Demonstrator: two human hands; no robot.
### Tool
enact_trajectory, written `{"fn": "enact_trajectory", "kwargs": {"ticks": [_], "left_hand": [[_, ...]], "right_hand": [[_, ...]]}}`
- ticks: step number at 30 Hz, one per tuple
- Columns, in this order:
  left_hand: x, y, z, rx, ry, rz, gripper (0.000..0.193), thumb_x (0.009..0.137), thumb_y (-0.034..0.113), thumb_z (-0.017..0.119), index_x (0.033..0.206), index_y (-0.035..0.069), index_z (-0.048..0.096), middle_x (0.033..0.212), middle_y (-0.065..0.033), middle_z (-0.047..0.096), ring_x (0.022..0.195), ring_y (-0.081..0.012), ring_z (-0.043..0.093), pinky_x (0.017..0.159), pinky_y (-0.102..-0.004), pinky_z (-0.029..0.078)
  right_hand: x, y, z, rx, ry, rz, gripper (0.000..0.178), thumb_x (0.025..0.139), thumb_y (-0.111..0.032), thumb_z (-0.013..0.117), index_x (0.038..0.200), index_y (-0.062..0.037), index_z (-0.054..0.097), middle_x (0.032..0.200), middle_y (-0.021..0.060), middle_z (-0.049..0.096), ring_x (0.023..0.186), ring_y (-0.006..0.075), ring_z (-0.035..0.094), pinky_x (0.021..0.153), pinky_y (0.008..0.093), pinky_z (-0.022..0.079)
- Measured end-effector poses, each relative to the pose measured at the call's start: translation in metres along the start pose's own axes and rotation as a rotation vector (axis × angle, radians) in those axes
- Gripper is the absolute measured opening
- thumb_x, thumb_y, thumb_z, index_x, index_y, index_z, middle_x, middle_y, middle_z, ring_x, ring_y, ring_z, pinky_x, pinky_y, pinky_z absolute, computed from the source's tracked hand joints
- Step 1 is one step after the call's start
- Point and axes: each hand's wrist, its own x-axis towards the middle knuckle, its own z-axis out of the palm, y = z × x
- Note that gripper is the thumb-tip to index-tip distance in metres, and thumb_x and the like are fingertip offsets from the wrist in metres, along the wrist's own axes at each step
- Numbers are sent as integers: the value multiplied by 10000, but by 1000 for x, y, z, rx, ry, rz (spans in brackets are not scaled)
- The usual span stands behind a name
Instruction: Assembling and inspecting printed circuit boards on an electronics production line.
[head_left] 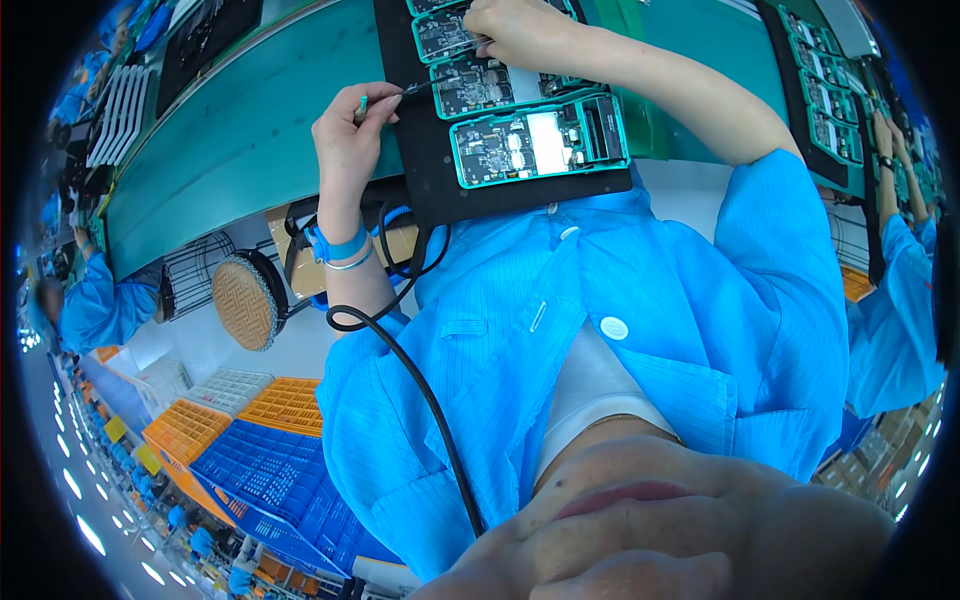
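Several teal-framed circuit boards (pixel 490 155) lie in a column on a black mat (pixel 520 200). My left hand (pixel 350 135) is closed beside the mat's left edge, its thumb and forefinger pinching a thin dark piece (pixel 416 88) that points toward the boards. A small green-and-white bit (pixel 361 108) shows between its fingers. Over the upper boards, my right hand (pixel 520 35) is closed on a slim metal tool (pixel 458 48) that looks like tweezers, its tip low over a board. The nearest board, with a bright white panel, is touched by neither hand. A blue band (pixel 340 248) circles my left wrist.
The mat rests on a green bench (pixel 230 150). A black cable (pixel 400 350) loops below my left wrist. A woven round stool (pixel 250 300) and stacked blue and orange crates (pixel 270 470) stand at left. Co-workers' hands (pixel 885 140) and more boards (pixel 825 95) are at right.
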Motion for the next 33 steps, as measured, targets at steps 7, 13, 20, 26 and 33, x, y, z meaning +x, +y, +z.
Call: {"fn": "enact_trajectory", "kwargs": {"ticks": [7, 13, 20, 26, 33], "left_hand": [[-8, 25, 12, 50, -74, 72, 104, 865, -1, 695, 965, 17, 716, 832, -56, 702, 715, -95, 647, 634, -231, 500], [-10, 41, 22, 175, -108, 150, 100, 849, 21, 707, 947, 28, 723, 869, -84, 697, 771, -173, 669, 678, -271, 508], [-12, 45, 37, 154, -151, 137, 96, 851, 42, 705, 944, 34, 722, 863, -94, 686, 766, -209, 665, 671, -285, 512], [-15, 41, 49, 170, -169, 120, 76, 842, 81, 719, 908, 43, 717, 851, -96, 667, 803, -238, 633, 680, -325, 502], [-23, 39, 55, 247, -84, 162, 78, 832, 108, 736, 890, 59, 718, 820, -89, 629, 823, -257, 599, 712, -363, 480]], "right_hand": [[2, -3, -2, -74, -16, -57, 105, 755, -54, 631, 845, -6, 653, 916, 193, 650, 895, 389, 651, 779, 465, 522], [3, 0, 5, -37, 35, -103, 124, 752, -48, 628, 865, -23, 673, 871, 185, 662, 878, 382, 654, 762, 467, 522], [4, 0, -11, 117, 24, -10, 173, 733, -147, 701, 813, -4, 644, 811, 202, 639, 850, 409, 633, 752, 490, 495], [-26, -13, -44, 263, 19, 31, 266, 764, -247, 743, 773, -1, 641, 783, 210, 642, 796, 408, 630, 702, 469, 487], [-54, -35, -51, 145, -130, 33, 177, 769, -216, 698, 777, -40, 678, 741, 183, 667, 722, 373, 663, 653, 464, 515]]}}
